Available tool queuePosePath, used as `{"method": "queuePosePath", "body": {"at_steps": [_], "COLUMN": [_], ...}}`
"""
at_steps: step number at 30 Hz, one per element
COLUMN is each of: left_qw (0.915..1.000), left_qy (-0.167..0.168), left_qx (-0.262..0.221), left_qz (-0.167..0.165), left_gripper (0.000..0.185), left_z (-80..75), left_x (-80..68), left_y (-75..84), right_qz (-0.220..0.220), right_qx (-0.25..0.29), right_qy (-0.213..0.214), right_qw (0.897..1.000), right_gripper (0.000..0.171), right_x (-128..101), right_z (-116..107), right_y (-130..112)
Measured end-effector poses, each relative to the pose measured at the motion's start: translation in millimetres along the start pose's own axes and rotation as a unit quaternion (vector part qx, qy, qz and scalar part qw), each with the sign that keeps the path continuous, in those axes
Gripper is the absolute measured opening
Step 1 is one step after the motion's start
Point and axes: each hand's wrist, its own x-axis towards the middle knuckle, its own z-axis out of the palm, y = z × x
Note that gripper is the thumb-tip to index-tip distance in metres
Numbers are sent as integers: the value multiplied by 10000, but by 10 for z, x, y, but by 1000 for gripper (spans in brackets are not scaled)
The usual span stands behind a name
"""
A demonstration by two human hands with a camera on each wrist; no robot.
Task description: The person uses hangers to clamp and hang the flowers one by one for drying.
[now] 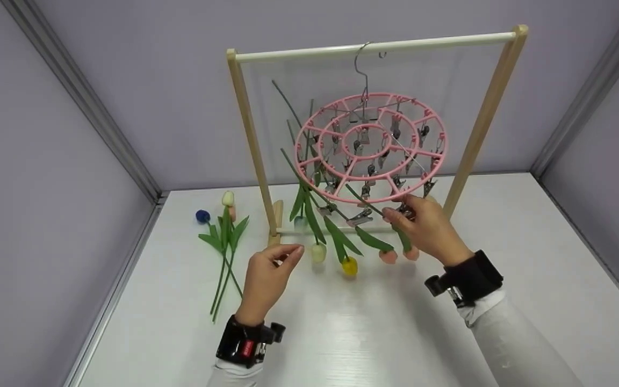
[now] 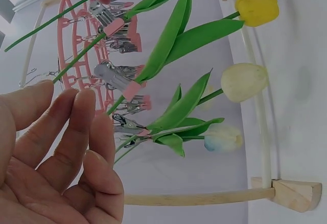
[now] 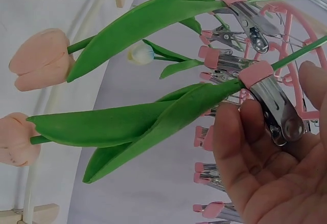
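A round pink clip hanger (image 1: 320, 177) hangs by its metal hook, with several artificial tulips head-down in its clips. They include a yellow tulip (image 2: 257, 10), a cream tulip (image 2: 244, 82), a white-blue tulip (image 2: 223, 138) and two pink tulips; one pink tulip (image 3: 20, 139) is nearest my right hand. My right hand (image 1: 427, 226) lies loosely around a metal clip (image 3: 273, 106) with pink tips, which bites that tulip's stem; its thumb stands apart from the clip. My left hand (image 1: 272, 274) is held in front of the cream tulip, fingers bent loosely and nothing between them.
A wooden rack (image 1: 253, 140) with a white top bar (image 1: 449, 43) carries the hanger. On the white table (image 1: 170, 301) at left lie a blue flower (image 1: 202, 216), a cream tulip (image 1: 228, 198) and a pink one (image 1: 232, 213), stems crossed. Grey walls enclose the table.
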Motion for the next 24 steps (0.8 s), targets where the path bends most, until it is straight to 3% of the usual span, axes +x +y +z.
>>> {"method": "queuePosePath", "body": {"at_steps": [8,24], "left_qw": [9999,9997], "left_qy": [46,113], "left_qx": [49,140], "left_qz": [-79,-189], "left_gripper": [18,20], "left_z": [-14,-103], "left_x": [7,-9], "left_y": [-47,-125], "right_qz": [684,887], "right_qx": [-85,116], "right_qy": [-164,-38], "right_qw": [9975,9960], "right_gripper": [43,57], "right_x": [-21,-52], "right_z": [-60,-196], "right_y": [67,160]}}
